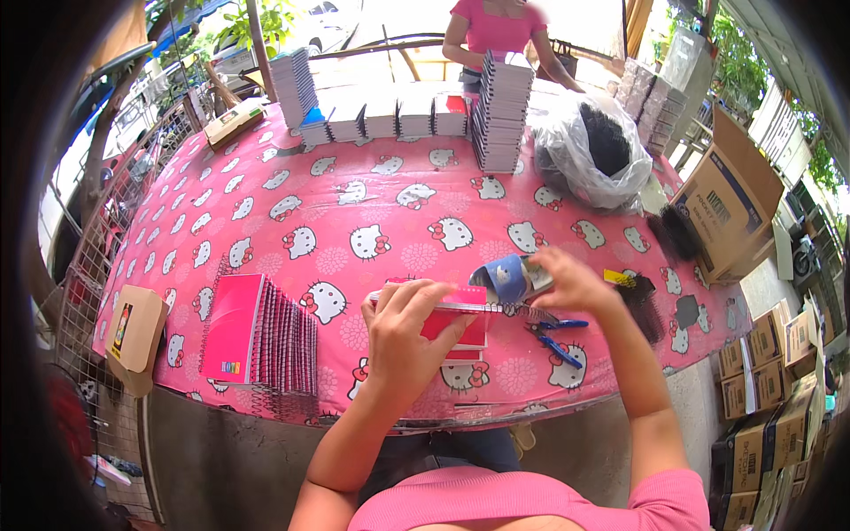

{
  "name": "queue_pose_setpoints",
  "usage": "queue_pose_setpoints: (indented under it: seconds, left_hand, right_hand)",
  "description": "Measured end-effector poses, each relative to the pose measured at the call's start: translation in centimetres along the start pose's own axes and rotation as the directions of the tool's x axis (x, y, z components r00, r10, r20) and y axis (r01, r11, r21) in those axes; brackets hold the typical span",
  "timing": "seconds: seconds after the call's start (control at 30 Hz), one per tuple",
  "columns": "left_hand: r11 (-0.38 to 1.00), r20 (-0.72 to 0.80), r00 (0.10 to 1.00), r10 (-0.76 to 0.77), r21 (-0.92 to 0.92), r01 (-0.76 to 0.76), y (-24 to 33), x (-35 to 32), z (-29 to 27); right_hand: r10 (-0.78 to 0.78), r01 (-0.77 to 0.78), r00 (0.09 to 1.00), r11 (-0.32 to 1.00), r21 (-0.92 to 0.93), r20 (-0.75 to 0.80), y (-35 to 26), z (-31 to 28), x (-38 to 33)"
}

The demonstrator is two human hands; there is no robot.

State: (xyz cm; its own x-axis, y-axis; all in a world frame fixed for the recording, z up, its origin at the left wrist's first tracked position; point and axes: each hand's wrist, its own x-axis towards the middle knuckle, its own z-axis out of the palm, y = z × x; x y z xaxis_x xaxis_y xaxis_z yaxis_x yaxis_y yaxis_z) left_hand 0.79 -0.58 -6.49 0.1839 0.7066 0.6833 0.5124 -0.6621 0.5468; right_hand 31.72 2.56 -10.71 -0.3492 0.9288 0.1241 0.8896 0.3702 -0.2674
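My left hand [403, 332] grips a red notebook [460, 329] held up near the table's front edge, thumb on its near face and fingers over its top. A dark wire coil [522, 311] sticks out from the notebook's right end. My right hand [574, 285], smeared by motion, is over that end, beside a blue slipper-shaped thing [506, 280] with a cartoon face; whether its fingers hold anything is unclear. Blue-handled pliers [560, 341] lie open below it. To the left stands a row of red spiral notebooks [257, 336].
Stacks of notebooks [503, 115] line the far side, where a person in pink [500, 35] stands. A plastic bag of black coils [598, 150], loose black coils [642, 305] and an open carton [730, 203] are at right. A small cardboard box [135, 341] sits at left.
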Motion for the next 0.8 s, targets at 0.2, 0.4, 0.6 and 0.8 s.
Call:
queue_pose_setpoints:
  seconds: [0.2,0.4,0.6,0.8]
  left_hand:
    - [1.0,0.071,0.997,0.006,0.002,-0.006,0.0,0.3,0.5]
    - [0.996,0.083,0.994,-0.073,-0.052,0.078,0.6,0.5,0.5]
    - [0.994,0.088,0.994,-0.061,-0.086,0.069,0.2,1.0,0.2]
    - [0.993,0.127,0.988,-0.086,-0.068,0.095,0.0,1.1,-0.2]
  right_hand:
    - [0.192,-0.189,0.901,0.981,0.045,-0.39,-0.9,5.1,1.0]
    - [-0.077,0.334,0.928,0.604,0.723,-0.364,-4.4,-2.8,2.0]
    - [-0.156,0.252,0.966,0.389,0.886,-0.206,-4.8,-4.8,2.9]
    - [0.004,0.229,0.965,0.483,0.845,-0.263,-2.6,-3.9,1.5]
